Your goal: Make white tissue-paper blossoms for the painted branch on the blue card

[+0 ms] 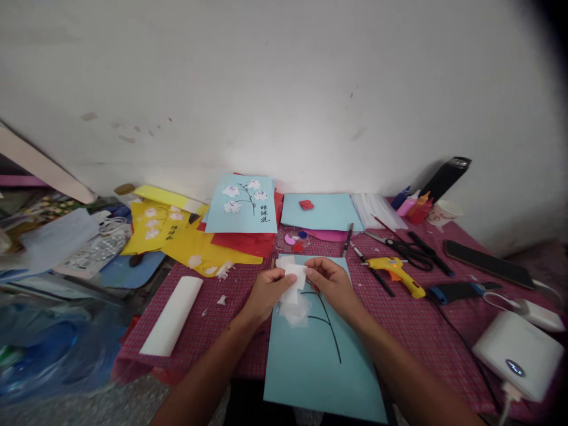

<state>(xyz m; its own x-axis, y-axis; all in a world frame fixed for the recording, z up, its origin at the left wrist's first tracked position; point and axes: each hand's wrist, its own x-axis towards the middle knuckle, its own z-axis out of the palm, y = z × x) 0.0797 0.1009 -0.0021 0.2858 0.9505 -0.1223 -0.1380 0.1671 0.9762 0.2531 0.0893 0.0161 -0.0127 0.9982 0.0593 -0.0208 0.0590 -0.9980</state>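
Between my two hands is a small piece of white tissue paper [293,275], held above a light blue sheet [306,361]. My left hand [270,291] pinches its left side between thumb and fingers. On its right edge, the thumb and fingers of my right hand [332,288] are closed. Just below the held piece, several thin white paper squares [294,312] lie overlapped on the blue sheet. A drawn black branch [331,327] curves down the sheet to their right; its upper part is partly hidden by my right hand.
A finished flower card [242,204] leans at the back. To the right lie a yellow glue gun [394,273], black scissors [410,254], a phone [488,263] and a white power bank [519,355]. Folded white paper [173,316] rests left. Paint bottles [417,207] stand back right.
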